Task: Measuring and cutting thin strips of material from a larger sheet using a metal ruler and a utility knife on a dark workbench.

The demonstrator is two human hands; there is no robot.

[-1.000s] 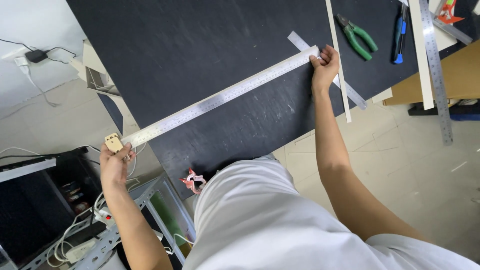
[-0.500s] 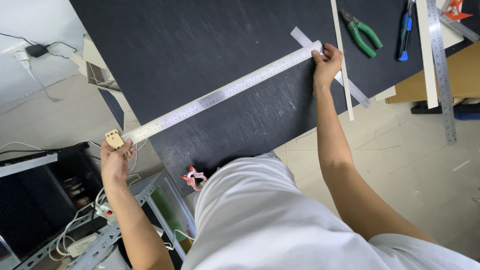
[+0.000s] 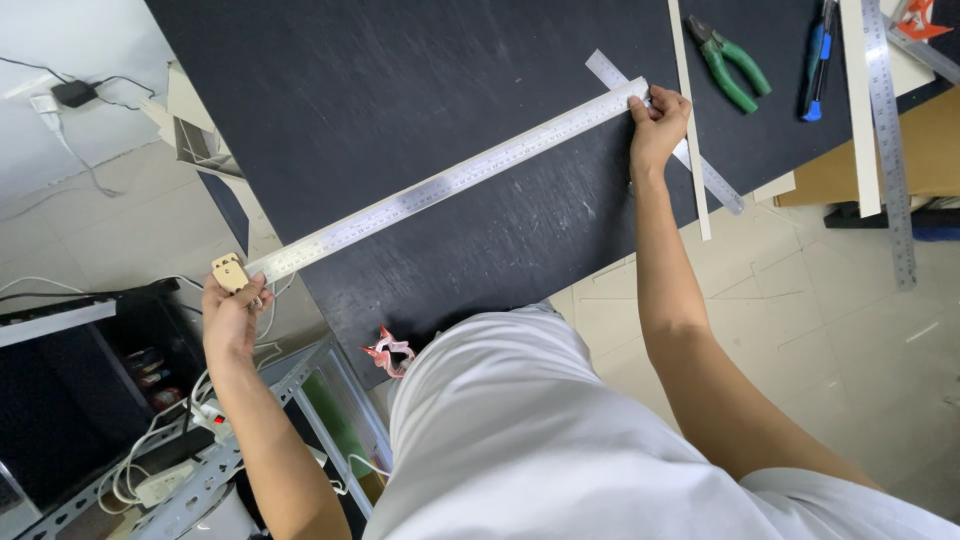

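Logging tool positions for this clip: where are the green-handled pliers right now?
In the head view, the green-handled pliers lie on the black board at upper right, between the thin white strip and the blue-handled tool, above the right hand.

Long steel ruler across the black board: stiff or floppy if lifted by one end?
The long steel ruler looks thin and overhangs the black board, so it would probably sag. Lying flat, it shouldn't roll. Left hand and right hand hold its ends.

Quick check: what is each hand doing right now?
Left hand: closed on the near end of the long steel ruler.
Right hand: closed on the ruler's far end.
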